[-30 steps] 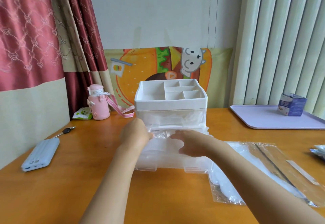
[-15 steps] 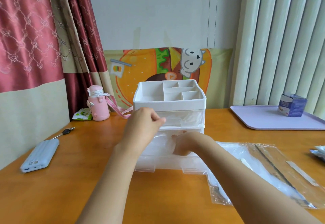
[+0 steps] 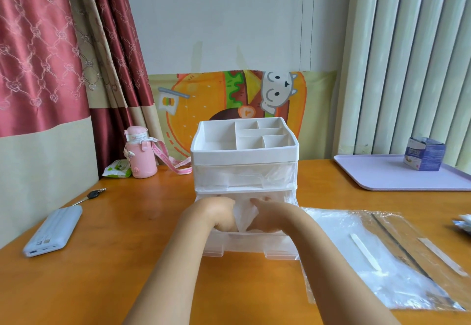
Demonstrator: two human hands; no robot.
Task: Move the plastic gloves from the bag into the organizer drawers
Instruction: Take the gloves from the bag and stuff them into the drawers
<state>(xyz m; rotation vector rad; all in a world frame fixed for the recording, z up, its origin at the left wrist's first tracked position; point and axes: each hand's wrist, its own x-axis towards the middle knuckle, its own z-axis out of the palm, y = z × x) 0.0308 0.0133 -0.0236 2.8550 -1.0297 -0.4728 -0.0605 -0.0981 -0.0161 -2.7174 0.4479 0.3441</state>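
1. A wad of plastic gloves (image 3: 244,216) sits in the pulled-out lower drawer (image 3: 254,244) of the organizer (image 3: 244,155), squeezed between both hands.
2. The right hand (image 3: 269,216) curls round the wad. The left hand (image 3: 219,212) touches it with its fingers hidden in the drawer, so I cannot tell its grip.
3. The bag (image 3: 369,256) lies flat on the bench (image 3: 122,261), just right of the organizer.

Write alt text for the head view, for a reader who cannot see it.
A person's left hand and right hand hold a bunch of plastic gloves in the open lower drawer of a white organizer on an orange table. The clear bag lies flat to the right of it.
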